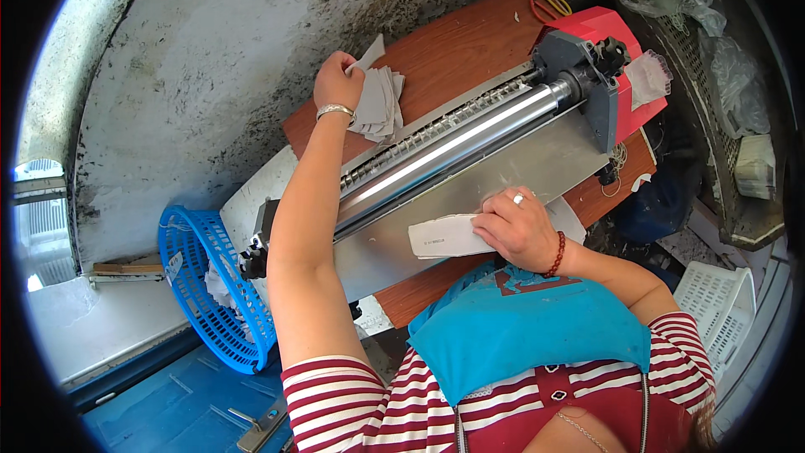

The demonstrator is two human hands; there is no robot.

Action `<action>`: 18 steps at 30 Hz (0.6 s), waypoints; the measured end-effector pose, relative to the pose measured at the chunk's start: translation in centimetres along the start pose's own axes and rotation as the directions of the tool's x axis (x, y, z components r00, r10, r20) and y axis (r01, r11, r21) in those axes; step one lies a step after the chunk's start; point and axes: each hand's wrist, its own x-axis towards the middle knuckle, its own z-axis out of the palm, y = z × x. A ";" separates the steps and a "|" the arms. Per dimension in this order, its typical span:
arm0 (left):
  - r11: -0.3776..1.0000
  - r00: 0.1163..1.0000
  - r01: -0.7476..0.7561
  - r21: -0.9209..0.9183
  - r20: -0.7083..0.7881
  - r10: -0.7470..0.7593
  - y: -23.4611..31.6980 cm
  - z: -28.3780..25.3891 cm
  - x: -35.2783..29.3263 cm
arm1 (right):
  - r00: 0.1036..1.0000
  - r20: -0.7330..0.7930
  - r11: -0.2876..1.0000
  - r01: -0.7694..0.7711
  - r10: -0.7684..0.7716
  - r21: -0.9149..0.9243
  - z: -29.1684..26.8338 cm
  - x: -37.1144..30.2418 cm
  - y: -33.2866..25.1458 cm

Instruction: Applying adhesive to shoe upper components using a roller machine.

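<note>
My left hand [338, 82] reaches over the far side of a roller machine, its fingers closed on a pale grey cut piece [370, 52]. Just below that hand lies a loose pile of similar pale pieces [381, 109] on the brown board. My right hand [518, 226] is closed on a white, round-ended flat piece [444, 236] with a small printed mark, held over the machine's near metal plate [386, 262]. Between my hands runs the shiny steel roller [495, 126]. Another pale piece [564, 220] shows partly behind my right hand.
The machine's red end housing [650, 101] stands at the right. A blue plastic basket [170, 243] with pale scraps leans at the left. Yellow-and-red-handled scissors [549, 4] lie at the board's far end. A white basket [713, 298] stands at the right, near a stained wall [210, 59].
</note>
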 end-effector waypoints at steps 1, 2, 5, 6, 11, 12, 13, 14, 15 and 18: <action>0.986 0.995 0.022 0.167 -0.104 -0.005 -0.3 -0.2 0.2 | 1.000 -0.003 1.000 -0.002 0.002 0.000 -0.1 0.2 -0.2; 0.971 0.997 0.002 0.239 -0.080 0.017 -1.0 0.1 0.3 | 1.000 0.001 1.000 0.002 -0.002 0.002 -0.2 0.4 -0.5; 0.897 0.967 -0.130 0.423 0.254 0.020 -3.7 2.2 0.2 | 0.999 0.006 0.999 -0.033 0.033 -0.020 -0.3 0.8 -1.0; 0.897 0.967 -0.127 0.423 0.255 0.017 -4.3 2.7 0.0 | 0.999 0.016 0.999 -0.043 0.043 -0.011 -0.2 0.9 -1.0; 0.925 0.772 -0.172 0.339 0.629 -0.087 -3.0 3.2 -0.4 | 0.999 0.041 0.998 -0.027 0.025 0.050 0.2 0.6 -0.3; 0.923 0.772 -0.172 0.344 0.629 -0.090 -2.6 2.8 -0.4 | 0.999 0.045 0.999 -0.018 0.016 0.045 0.3 0.6 -0.4; 0.942 0.786 -0.154 0.300 0.615 -0.068 -2.2 2.4 -0.3 | 0.999 0.050 0.999 -0.007 0.005 0.038 0.4 0.6 -0.4; 0.957 0.800 -0.136 0.255 0.598 -0.046 -1.8 1.9 -0.3 | 0.999 0.048 0.999 -0.005 0.003 0.039 0.5 0.8 -0.6; 0.956 0.802 -0.136 0.258 0.596 -0.047 -1.4 1.5 -0.5 | 1.000 0.012 0.999 -0.029 0.028 0.027 0.5 1.0 -1.0; 0.961 0.804 -0.135 0.242 0.593 -0.036 0.5 1.0 -1.5 | 0.998 -0.008 0.998 -0.064 0.065 0.022 0.4 1.0 -1.1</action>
